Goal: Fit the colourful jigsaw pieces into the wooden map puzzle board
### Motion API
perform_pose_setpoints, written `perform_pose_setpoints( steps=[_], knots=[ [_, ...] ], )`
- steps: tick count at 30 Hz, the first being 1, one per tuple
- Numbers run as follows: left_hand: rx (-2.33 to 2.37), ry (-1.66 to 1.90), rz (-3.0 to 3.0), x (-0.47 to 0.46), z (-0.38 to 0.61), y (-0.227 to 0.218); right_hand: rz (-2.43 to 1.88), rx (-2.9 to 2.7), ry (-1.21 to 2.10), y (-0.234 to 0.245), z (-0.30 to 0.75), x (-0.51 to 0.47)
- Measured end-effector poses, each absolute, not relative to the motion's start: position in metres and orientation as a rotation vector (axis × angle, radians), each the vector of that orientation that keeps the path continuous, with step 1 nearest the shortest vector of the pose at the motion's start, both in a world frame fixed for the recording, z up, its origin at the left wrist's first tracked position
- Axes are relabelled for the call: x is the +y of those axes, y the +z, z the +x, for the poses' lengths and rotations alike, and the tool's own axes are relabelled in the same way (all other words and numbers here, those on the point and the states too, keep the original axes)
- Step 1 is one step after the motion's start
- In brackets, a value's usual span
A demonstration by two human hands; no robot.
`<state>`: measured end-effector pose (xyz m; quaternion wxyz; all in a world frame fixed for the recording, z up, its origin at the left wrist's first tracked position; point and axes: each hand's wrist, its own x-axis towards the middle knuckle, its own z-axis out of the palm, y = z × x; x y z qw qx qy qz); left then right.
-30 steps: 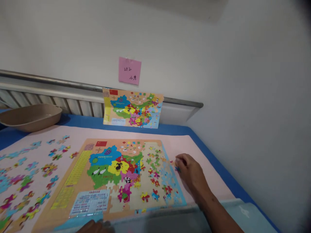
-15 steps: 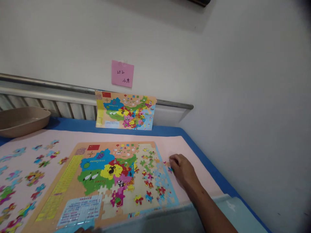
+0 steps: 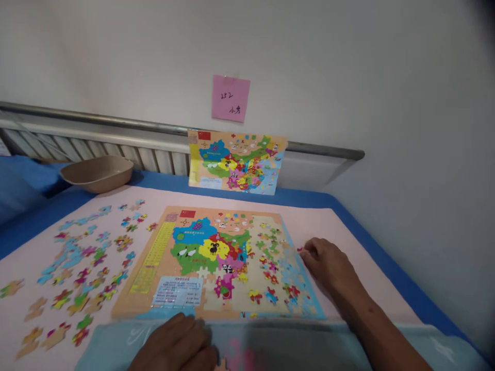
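We rest our right hand (image 3: 328,263) on the pink mat, fingers curled together at the right edge of the flat wooden map puzzle board (image 3: 222,263). A small red puzzle piece (image 3: 299,250) shows just at our fingertips; whether we pinch it or merely touch it, we cannot tell. Our left hand (image 3: 176,348) lies palm down, fingers loosely together, just before the board's near edge, with nothing in it that we can see.

The board lies flat with its long axis running left to right between our hands, its top edge and red flag turned away from us. To the left of our right fingers the board's tray is partly filled: coloured regions sit joined on its left half, while loose small pieces lie scattered over the bare right half.

Well left of our left fingers, many loose colourful puzzle pieces (image 3: 81,263) are spread on the mat. Beyond them stands a shallow beige oval bowl (image 3: 98,172); we cannot see anything in it. A printed reference map picture (image 3: 236,162) leans upright against the wall, under a pink sticky note (image 3: 230,98).
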<state>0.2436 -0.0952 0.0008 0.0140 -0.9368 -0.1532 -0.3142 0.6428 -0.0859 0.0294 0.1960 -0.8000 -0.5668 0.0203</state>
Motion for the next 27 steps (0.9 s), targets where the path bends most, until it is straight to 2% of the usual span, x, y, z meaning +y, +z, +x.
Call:
perform_pose_setpoints(
  steps=[10, 19, 27],
  knots=[
    [-0.463, -0.977, -2.946, -0.097, 0.245, 0.002, -2.009, -1.343, 0.296, 0.030, 0.638, -0.091],
    [-0.511, -1.002, -2.887, -0.096, 0.247, -0.004, -1.603, -1.150, 0.884, 0.041, 0.556, -0.114],
    [-0.522, -0.968, -2.884, -0.097, 0.248, -0.002, -1.735, -1.256, 0.902, 0.038, 0.528, -0.121]
  ],
)
